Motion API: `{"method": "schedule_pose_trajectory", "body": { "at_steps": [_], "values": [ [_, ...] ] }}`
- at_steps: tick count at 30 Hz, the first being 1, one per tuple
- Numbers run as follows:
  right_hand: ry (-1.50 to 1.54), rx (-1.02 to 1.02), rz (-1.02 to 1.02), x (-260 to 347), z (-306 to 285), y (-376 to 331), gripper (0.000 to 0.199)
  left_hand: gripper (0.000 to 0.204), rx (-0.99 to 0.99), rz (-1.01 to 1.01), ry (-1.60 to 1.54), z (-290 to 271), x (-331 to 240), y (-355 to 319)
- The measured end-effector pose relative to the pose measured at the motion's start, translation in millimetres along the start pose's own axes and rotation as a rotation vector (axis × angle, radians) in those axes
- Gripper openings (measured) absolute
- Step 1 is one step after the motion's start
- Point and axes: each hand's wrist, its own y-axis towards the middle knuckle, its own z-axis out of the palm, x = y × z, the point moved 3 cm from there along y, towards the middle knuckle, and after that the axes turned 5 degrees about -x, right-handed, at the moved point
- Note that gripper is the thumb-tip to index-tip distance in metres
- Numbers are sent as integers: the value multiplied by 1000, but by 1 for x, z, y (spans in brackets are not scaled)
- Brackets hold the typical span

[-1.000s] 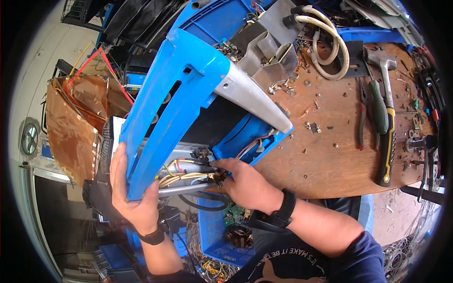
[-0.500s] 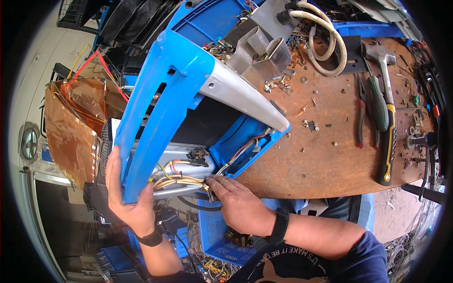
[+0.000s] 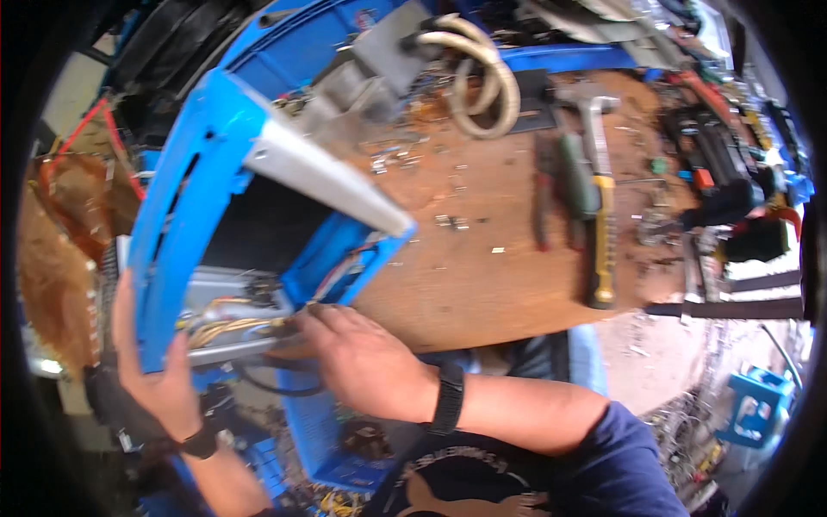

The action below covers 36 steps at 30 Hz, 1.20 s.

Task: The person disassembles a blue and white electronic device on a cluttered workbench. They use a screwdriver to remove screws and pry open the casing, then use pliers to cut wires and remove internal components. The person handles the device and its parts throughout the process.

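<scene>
A blue and silver metal housing, open in the middle, stands tilted at the left end of the wooden table. My left hand grips its near left edge, with the thumb on the inner side and the fingers outside. A bundle of cream wires runs along the housing's near side between my hands. My right hand is closed over the near right corner, where the bundle ends. Blur and the back of that hand hide its fingertips and thumb.
On the wooden table lie a hammer, a green-handled screwdriver, pliers and scattered screws. A looped cream hose lies farther back. More tools crowd the right side. Below the table edge is a blue crate.
The view has swung right, so the table and housing appear farther left and more tools show at the right. Both hands keep their places on the housing.
</scene>
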Motion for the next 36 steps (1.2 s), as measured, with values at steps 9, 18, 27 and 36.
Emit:
{"method": "schedule_pose_trajectory", "body": {
  "at_steps": [9,18,27,36],
  "values": [
    [-652,-2,145,2,-158,-19,23,65,47,186,18,0,11,3],
    [-1322,-98,428,-55,-237,16,32,65,3,112,-88,0,-2,17],
    [-1334,-27,575,-76,-242,21,28,67,28,123,-22,6,9,32],
    [-1217,-485,304,-1,-252,13,31,69,-79,8,44,6,-1,25]
  ]
}}
